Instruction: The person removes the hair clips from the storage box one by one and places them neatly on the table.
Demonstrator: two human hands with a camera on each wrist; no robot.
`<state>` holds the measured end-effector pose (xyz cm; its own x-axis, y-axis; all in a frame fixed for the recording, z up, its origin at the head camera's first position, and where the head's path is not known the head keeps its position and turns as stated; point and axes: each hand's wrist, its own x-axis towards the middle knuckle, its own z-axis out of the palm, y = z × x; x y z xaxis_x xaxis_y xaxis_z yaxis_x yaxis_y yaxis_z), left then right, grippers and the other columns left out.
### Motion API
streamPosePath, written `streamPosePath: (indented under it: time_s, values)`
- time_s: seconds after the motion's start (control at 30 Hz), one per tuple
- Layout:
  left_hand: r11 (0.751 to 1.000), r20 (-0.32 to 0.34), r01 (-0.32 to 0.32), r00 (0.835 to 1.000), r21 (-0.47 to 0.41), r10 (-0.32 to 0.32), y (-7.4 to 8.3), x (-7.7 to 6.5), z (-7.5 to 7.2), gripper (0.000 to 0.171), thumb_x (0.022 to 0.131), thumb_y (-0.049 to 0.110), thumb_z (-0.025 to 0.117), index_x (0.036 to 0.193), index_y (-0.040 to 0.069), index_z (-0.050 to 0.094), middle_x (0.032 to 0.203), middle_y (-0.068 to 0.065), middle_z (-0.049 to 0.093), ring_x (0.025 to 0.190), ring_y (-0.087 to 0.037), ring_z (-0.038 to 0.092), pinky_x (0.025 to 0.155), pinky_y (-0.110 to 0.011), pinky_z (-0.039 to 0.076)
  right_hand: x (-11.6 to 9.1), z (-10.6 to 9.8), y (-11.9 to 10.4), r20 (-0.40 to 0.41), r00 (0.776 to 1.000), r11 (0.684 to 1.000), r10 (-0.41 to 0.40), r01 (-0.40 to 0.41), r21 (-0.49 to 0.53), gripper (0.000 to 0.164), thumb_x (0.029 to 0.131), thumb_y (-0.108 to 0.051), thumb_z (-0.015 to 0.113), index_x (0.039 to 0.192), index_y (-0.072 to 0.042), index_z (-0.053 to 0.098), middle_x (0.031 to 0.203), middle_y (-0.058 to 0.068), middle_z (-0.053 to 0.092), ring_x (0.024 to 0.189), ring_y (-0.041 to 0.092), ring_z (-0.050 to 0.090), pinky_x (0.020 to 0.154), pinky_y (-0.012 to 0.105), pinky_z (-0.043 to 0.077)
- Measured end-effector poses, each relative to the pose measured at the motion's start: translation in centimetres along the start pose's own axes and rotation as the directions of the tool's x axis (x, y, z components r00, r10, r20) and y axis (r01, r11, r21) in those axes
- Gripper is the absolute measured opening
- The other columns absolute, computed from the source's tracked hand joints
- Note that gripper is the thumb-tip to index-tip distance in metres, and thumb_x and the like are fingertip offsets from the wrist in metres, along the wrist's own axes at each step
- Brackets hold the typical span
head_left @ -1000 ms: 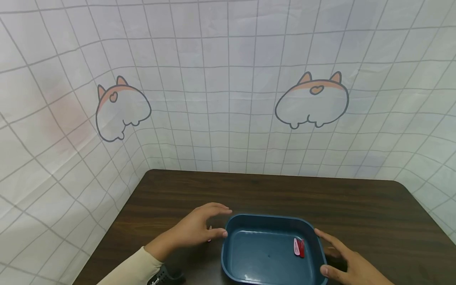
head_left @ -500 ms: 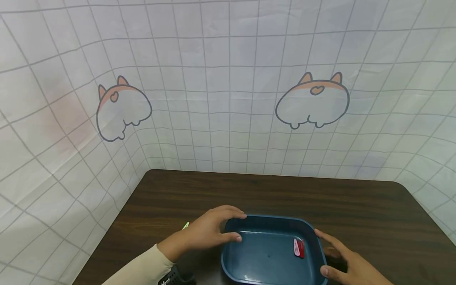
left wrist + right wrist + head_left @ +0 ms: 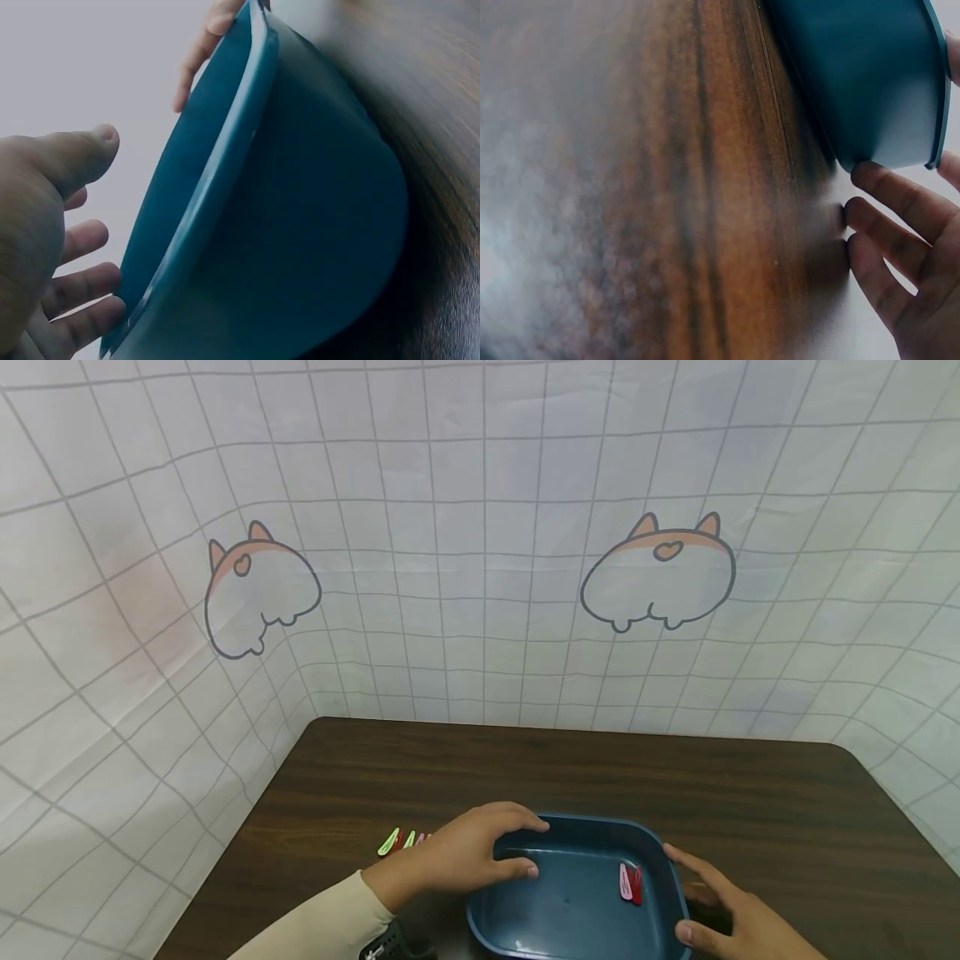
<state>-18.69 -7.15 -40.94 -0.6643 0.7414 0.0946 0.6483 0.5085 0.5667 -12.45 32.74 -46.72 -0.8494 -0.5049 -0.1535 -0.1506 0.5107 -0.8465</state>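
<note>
A blue plastic basin [image 3: 566, 906] sits on the table with a pink hair clip [image 3: 626, 882] and a red hair clip [image 3: 637, 887] lying inside at its right. Over the basin's left rim is my left hand [image 3: 472, 853], thumb and fingers spread, nothing visible between them. The left wrist view has this hand [image 3: 52, 225] beside the basin's rim [image 3: 217, 165], thumb well apart from it. My right hand [image 3: 742, 914] is at the basin's right side, fingers fairly straight; in the right wrist view a fingertip touches the outer wall [image 3: 870, 82].
Several hair clips, among them a green one [image 3: 388, 842], lie on the dark wooden table [image 3: 570, 768] behind my left forearm, partly hidden. A black object [image 3: 386, 942], only partly visible, is below my left sleeve [image 3: 322, 918]. A white gridded curtain [image 3: 480, 610] surrounds the table.
My left hand has moved rightward from beside the basin to over its left rim, uncovering hair clips on the table behind it. The right hand and the clips in the basin stay put.
</note>
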Motion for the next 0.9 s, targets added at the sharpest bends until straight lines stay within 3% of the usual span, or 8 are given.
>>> streamPosePath:
  time_s: [0.2, 0.27, 0.43, 0.5, 0.7, 0.9]
  values:
    - [0.999, 0.018, -0.012, 1.0, 0.047, 0.011, 0.6, 1.0, 0.7, 0.051, 0.1, 0.049, 0.063, 0.144, 0.023, 0.058, 0.143, 0.008, 0.055, 0.134, -0.01, 0.05, 0.108, -0.036, 0.044, 0.1, -0.2, 0.2, 0.01, 1.0, 1.0, -0.006, 0.006, 0.029, 0.075, 0.105, -0.018, 0.06, 0.165, -0.021, 0.014, 0.142, 0.03, 0.054, 0.122, 0.016, 0.061, 0.077, 0.067, 0.053]
    - [0.999, 0.03, -0.007, 1.0, 0.049, 0.005, 0.8, 1.3, 0.9, 0.052, 0.1, 0.049, 0.062, 0.145, 0.023, 0.058, 0.144, 0.008, 0.055, 0.134, -0.01, 0.049, 0.108, -0.037, 0.044, 0.1, -0.2, 0.2, 0.013, 1.0, 0.999, -0.005, 0.004, 0.037, 0.075, 0.105, -0.018, 0.059, 0.165, -0.021, 0.014, 0.142, 0.03, 0.053, 0.124, 0.023, 0.061, 0.077, 0.066, 0.053]
    - [0.999, 0.041, 0.003, 0.999, 0.054, -0.005, 1.3, 2.1, 1.4, 0.052, 0.1, 0.049, 0.063, 0.144, 0.022, 0.059, 0.142, 0.009, 0.057, 0.133, -0.008, 0.05, 0.108, -0.036, 0.044, 0.3, -0.1, 0.1, 0.013, 1.0, 0.999, 0.009, -0.01, 0.049, 0.075, 0.105, -0.019, 0.059, 0.165, -0.02, 0.013, 0.14, 0.033, 0.053, 0.123, 0.056, 0.053, 0.074, 0.06, 0.057]
    - [0.998, 0.04, 0.004, 0.999, 0.066, -0.006, 1.5, 2.4, 1.6, 0.051, 0.1, 0.049, 0.063, 0.143, 0.022, 0.06, 0.141, 0.01, 0.057, 0.132, -0.008, 0.051, 0.108, -0.036, 0.044, 0.3, -0.1, 0.1, 0.009, 1.0, 0.999, 0.019, -0.019, 0.048, 0.075, 0.105, -0.02, 0.059, 0.165, -0.02, 0.014, 0.14, 0.032, 0.053, 0.123, 0.056, 0.053, 0.075, 0.059, 0.057]
    - [0.996, 0.05, 0.02, 0.998, 0.084, -0.024, 1.9, 3.2, 2.4, 0.051, 0.1, 0.052, 0.062, 0.143, 0.025, 0.06, 0.141, 0.012, 0.057, 0.134, -0.008, 0.049, 0.109, -0.035, 0.042, 0.4, -0.2, 0.1, 0.008, 1.0, 0.999, 0.023, -0.023, 0.03, 0.074, 0.105, -0.02, 0.059, 0.165, -0.021, 0.015, 0.14, 0.029, 0.055, 0.122, 0.035, 0.061, 0.077, 0.062, 0.055]
    - [0.997, 0.067, 0.012, 0.998, 0.081, -0.017, 2.2, 4.1, 3.2, 0.052, 0.1, 0.053, 0.059, 0.143, 0.024, 0.06, 0.141, 0.012, 0.056, 0.136, -0.007, 0.047, 0.11, -0.033, 0.041, 0.6, -0.4, 0.2, 0.007, 1.0, 0.999, 0.016, -0.016, 0.028, 0.075, 0.105, -0.02, 0.06, 0.164, -0.018, 0.015, 0.138, 0.033, 0.055, 0.12, 0.056, 0.055, 0.074, 0.066, 0.054]
